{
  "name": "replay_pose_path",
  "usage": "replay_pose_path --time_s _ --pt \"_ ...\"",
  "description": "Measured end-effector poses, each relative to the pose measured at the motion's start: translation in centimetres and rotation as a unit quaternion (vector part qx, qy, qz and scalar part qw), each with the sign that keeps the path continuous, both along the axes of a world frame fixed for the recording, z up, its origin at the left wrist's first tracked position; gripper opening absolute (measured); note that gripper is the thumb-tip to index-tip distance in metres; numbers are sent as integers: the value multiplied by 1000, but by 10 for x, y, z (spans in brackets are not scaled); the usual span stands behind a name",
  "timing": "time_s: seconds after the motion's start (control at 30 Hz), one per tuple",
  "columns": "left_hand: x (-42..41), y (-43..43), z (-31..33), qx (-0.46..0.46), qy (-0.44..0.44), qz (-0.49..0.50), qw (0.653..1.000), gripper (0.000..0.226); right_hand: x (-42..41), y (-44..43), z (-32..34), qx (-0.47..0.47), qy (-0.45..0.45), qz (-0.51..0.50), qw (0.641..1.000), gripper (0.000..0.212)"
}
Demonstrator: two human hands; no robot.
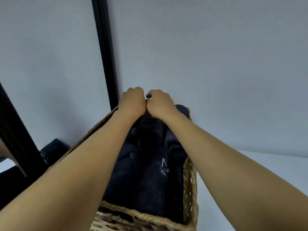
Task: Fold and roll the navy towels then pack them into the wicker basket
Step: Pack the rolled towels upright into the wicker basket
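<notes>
A wicker basket (189,189) stands in front of me, filled with several rolled navy towels (150,172); one roll shows a small white embroidered mark. Both my arms reach over it to its far end. My left hand (132,101) and my right hand (160,104) sit side by side there with curled fingers, knuckles touching, pressing down into the dark towel at the basket's far edge. Their fingertips are hidden behind the hands, so what they hold is unclear. Another navy towel (53,149) lies outside the basket at the left.
The basket stands on a white surface (250,172) against a pale wall (200,55). A black vertical frame (105,52) runs up the wall behind the basket, and another black bar (15,134) slants at the far left.
</notes>
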State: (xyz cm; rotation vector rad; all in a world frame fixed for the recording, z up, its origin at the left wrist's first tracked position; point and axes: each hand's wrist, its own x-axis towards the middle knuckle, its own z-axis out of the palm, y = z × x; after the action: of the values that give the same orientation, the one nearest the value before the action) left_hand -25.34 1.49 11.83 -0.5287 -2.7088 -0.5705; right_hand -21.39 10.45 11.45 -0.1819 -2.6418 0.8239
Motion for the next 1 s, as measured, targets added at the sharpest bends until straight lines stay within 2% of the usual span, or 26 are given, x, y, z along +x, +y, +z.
replay_pose_path --time_s 0.13,0.2,0.27,0.37,0.53,0.7,0.83,0.93,1.0 --pt "40 82 18 123 -43 -103 986 17 58 75 16 -99 58 -62 992 36" --pt "69 138 19 164 -87 -161 969 28 94 123 17 -114 73 -109 985 37" --pt "99 194 12 203 -159 -208 943 44 132 172 12 -111 73 -162 978 35" --pt "144 279 -14 252 -272 -266 890 50 189 246 -1 -95 38 -237 966 37" --pt "233 405 -69 242 -432 -297 816 42 274 362 -36 -76 -33 -340 937 39" --pt "293 493 -116 195 -506 -315 779 32 327 451 -81 -76 -87 -398 910 38" --pt "312 542 -147 186 -531 -304 769 32 341 503 -120 -55 -103 -434 894 36" --pt "317 574 -173 198 -530 -302 767 33 343 533 -140 -23 -122 -465 877 44" --pt "320 586 -182 205 -524 -300 770 33 343 547 -150 -34 -133 -472 871 52"
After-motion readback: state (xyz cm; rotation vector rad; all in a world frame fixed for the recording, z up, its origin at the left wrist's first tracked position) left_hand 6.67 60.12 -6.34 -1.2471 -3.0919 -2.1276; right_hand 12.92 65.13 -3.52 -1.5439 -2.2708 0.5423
